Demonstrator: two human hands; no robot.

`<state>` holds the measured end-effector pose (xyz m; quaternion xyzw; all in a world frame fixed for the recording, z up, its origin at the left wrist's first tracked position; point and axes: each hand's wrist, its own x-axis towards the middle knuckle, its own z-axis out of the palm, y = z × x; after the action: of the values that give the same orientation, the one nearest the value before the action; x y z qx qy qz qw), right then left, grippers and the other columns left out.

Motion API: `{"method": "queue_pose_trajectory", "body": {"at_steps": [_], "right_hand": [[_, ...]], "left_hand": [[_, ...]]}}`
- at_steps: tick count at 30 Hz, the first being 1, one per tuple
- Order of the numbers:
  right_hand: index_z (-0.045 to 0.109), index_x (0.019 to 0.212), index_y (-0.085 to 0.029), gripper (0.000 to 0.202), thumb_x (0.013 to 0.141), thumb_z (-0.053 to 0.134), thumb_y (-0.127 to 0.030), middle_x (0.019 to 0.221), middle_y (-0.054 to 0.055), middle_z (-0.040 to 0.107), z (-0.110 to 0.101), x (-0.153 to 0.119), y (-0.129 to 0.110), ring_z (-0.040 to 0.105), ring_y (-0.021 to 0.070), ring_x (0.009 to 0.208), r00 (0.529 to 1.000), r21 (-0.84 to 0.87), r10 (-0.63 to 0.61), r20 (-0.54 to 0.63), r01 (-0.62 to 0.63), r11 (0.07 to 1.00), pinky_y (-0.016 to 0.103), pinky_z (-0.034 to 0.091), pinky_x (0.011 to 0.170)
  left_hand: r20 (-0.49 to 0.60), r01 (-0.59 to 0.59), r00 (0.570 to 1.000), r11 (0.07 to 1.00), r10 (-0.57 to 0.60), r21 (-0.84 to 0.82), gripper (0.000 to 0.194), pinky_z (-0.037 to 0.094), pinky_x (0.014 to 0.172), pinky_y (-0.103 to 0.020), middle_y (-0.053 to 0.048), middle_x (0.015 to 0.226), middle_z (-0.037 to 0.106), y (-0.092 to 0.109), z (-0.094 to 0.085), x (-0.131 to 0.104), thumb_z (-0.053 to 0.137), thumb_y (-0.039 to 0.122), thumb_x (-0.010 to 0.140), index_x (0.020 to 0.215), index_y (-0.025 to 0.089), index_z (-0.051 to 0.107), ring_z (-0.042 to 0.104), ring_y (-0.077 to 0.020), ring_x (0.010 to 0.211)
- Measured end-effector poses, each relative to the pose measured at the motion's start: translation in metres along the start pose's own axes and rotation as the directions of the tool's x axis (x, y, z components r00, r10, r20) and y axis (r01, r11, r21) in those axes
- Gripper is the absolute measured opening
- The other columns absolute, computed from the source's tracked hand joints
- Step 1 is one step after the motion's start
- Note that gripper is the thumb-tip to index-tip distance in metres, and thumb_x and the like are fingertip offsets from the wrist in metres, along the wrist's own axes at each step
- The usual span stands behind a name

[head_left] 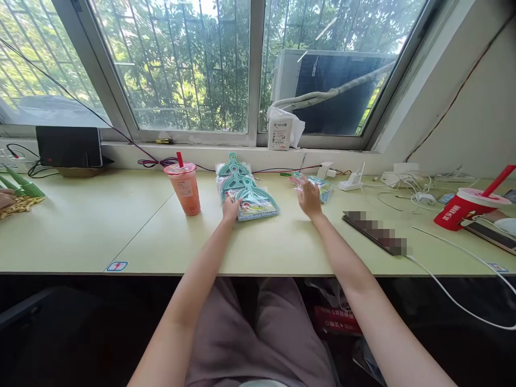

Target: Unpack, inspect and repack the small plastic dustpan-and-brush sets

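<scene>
Several turquoise mini dustpans in clear plastic packaging lie overlapped in a row in the middle of the table. The front packaged dustpan lies closest to me. My left hand is closed on its left edge, with the fingertips partly hidden. To the right, another turquoise packaged item lies flat near the back of the table. My right hand is over its left part with fingers stretched out, covering some of it; whether they touch it I cannot tell.
An orange drink cup stands left of the dustpans. At right are a phone with a white cable, chargers and a tilted red cup. A tablet stands at back left. Another person's hand shows at far left.
</scene>
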<state>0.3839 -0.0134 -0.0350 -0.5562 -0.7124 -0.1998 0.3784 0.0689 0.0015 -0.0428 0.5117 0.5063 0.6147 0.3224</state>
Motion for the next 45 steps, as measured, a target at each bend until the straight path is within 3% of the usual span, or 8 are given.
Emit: {"method": "queue_pose_trajectory", "body": {"at_steps": [4,9,14,19,26,34,38,45], "right_hand": [[0.063,0.116,-0.021,0.031,0.099,0.038,-0.028,0.120,0.011,0.066,0.003,-0.001,-0.087,0.058,0.0246,0.113,0.952,0.211,-0.304,0.030,0.291,0.933,0.042,0.043,0.099],[0.069,0.088,-0.019,0.035,0.101,0.039,-0.031,0.087,0.009,0.072,0.014,-0.017,-0.148,0.064,0.0213,0.086,0.867,0.341,-0.477,0.147,0.408,0.847,0.035,0.046,0.083],[0.070,0.087,-0.020,0.041,0.101,0.037,-0.039,0.083,0.007,0.073,0.020,-0.016,-0.128,0.066,0.0182,0.075,0.941,0.516,-0.211,0.263,0.048,0.855,0.030,0.048,0.073],[0.066,0.105,-0.021,0.047,0.080,0.061,-0.061,0.095,0.007,0.073,0.029,-0.003,-0.108,0.068,0.0180,0.065,0.906,0.816,0.156,0.394,-0.423,0.394,0.029,0.051,0.053],[0.065,0.083,-0.018,0.037,0.062,0.080,-0.045,0.079,0.005,0.071,0.025,0.003,-0.103,0.068,0.0160,0.065,0.818,0.853,0.307,0.487,-0.521,0.034,0.027,0.053,0.058],[0.051,0.081,-0.021,0.028,0.067,0.070,-0.036,0.071,-0.002,0.061,0.035,0.007,-0.091,0.059,0.0115,0.055,0.739,0.810,0.425,0.522,-0.586,0.024,0.025,0.044,0.052],[0.049,0.084,-0.023,0.034,0.065,0.068,-0.044,0.076,-0.004,0.059,0.033,0.009,-0.085,0.055,0.0104,0.059,0.785,0.880,0.504,0.361,-0.466,0.095,0.027,0.044,0.060],[0.058,0.094,-0.023,0.039,0.070,0.066,-0.052,0.089,0.002,0.066,0.023,0.010,-0.088,0.061,0.0161,0.080,0.881,0.889,0.301,0.366,-0.426,0.165,0.030,0.048,0.073]], "left_hand": [[-0.087,-0.117,0.989,0.993,0.119,0.022,0.012,0.046,0.093,-0.039,-0.007,0.088,0.066,0.016,0.007,-0.013,0.066,0.023,0.081,0.088,0.020,0.057,0.063,-0.0254,0.094],[-0.163,-0.194,0.971,0.976,0.176,-0.102,0.012,0.044,0.097,-0.037,-0.007,0.098,0.066,0.029,0.006,-0.024,0.061,0.024,0.087,0.097,0.022,0.056,0.062,-0.0238,0.100],[-0.221,-0.062,0.975,0.942,-0.013,-0.330,0.018,0.050,0.086,-0.030,-0.004,0.103,0.065,0.031,0.001,-0.017,0.059,0.026,0.089,0.104,0.025,0.049,0.064,-0.0189,0.097],[0.088,0.305,0.946,0.770,-0.311,-0.560,0.044,0.054,0.068,-0.027,0.001,0.099,0.066,0.030,-0.004,-0.006,0.069,0.025,0.081,0.114,0.027,0.041,0.066,-0.0128,0.073],[0.412,0.209,0.909,0.919,-0.057,-0.334,0.060,0.052,0.083,-0.034,-0.009,0.106,0.069,0.024,-0.015,-0.002,0.085,0.044,0.063,0.112,0.021,0.060,0.067,-0.0231,0.097],[0.340,0.173,0.939,0.916,-0.044,-0.361,0.097,0.051,0.075,-0.030,-0.002,0.090,0.067,0.013,-0.004,0.000,0.091,0.047,0.051,0.133,0.021,0.045,0.065,-0.0160,0.078],[0.367,0.161,0.930,0.923,-0.024,-0.348,0.106,0.047,0.066,-0.026,0.001,0.085,0.064,0.016,-0.003,-0.002,0.091,0.044,0.052,0.140,0.022,0.035,0.060,-0.0122,0.069],[0.212,0.179,0.972,0.906,-0.102,-0.384,0.100,0.043,0.058,-0.022,0.002,0.082,0.063,0.018,-0.007,0.000,0.092,0.036,0.046,0.129,0.023,0.037,0.060,-0.0120,0.065]]}}
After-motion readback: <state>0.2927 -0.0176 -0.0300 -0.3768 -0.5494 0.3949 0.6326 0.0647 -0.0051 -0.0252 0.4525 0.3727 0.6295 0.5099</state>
